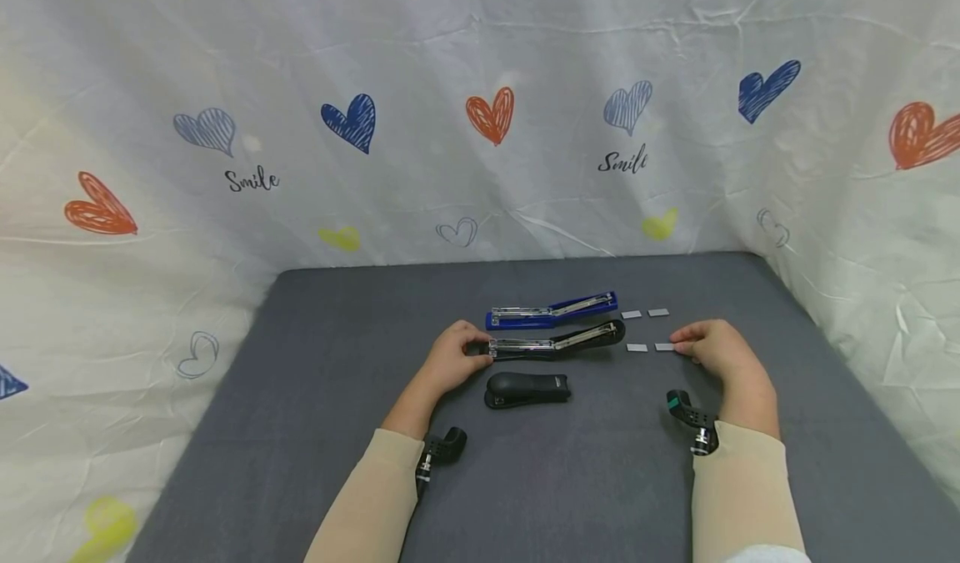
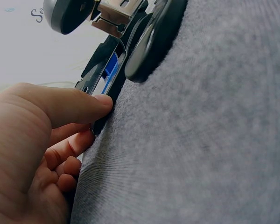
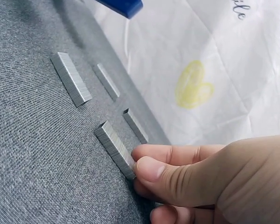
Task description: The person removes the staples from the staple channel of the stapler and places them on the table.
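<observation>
My left hand (image 1: pixel 452 354) grips the left end of an opened black stapler (image 1: pixel 588 338), whose metal staple channel is exposed. In the left wrist view the thumb (image 2: pixel 86 106) lies on the edge of its base, with the fingers curled behind. Off to the right, my right hand (image 1: pixel 723 350) pinches the near end of a staple strip (image 3: pixel 114 147) between thumb and forefinger, low over the cloth. Beside that strip lies another staple strip (image 1: pixel 637 348). Behind the black stapler sits an opened blue stapler (image 1: pixel 551 313).
A closed black stapler (image 1: pixel 527 389) lies in front of the opened one. Two more staple strips, one nearer the blue stapler (image 1: pixel 632 314) and one farther right (image 1: pixel 657 313), rest at the back. The grey table (image 1: pixel 360 338) meets a white printed curtain (image 1: pixel 420 179).
</observation>
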Demonstrator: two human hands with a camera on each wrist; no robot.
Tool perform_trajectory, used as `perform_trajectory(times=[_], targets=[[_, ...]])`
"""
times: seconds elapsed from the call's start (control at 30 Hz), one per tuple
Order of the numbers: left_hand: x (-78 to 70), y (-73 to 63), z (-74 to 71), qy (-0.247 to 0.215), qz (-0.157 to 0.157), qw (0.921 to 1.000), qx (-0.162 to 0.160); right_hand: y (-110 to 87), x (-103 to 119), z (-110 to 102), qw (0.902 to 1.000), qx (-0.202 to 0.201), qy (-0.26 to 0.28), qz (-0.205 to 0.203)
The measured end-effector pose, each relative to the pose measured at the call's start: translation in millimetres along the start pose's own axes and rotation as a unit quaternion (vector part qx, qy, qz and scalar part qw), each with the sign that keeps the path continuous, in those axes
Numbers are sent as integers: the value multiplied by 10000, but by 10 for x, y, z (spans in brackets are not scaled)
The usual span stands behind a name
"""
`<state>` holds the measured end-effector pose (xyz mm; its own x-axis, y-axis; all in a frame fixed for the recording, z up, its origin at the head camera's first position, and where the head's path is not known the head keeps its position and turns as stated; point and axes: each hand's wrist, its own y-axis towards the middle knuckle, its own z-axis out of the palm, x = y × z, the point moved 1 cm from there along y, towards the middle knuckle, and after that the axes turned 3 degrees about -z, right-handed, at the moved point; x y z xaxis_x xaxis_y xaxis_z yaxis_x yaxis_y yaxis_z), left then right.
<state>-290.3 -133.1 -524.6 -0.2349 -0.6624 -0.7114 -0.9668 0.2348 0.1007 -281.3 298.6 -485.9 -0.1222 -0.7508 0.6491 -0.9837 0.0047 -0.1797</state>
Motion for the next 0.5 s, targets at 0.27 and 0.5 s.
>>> perform_trajectory(times=[0.27, 0.5], targets=[[16, 17, 7, 19, -18, 10000, -22, -21, 43, -46, 9997, -33, -112, -207], [15, 18, 6, 31, 26, 10000, -23, -82, 180, -124, 9993, -192, -163, -291]])
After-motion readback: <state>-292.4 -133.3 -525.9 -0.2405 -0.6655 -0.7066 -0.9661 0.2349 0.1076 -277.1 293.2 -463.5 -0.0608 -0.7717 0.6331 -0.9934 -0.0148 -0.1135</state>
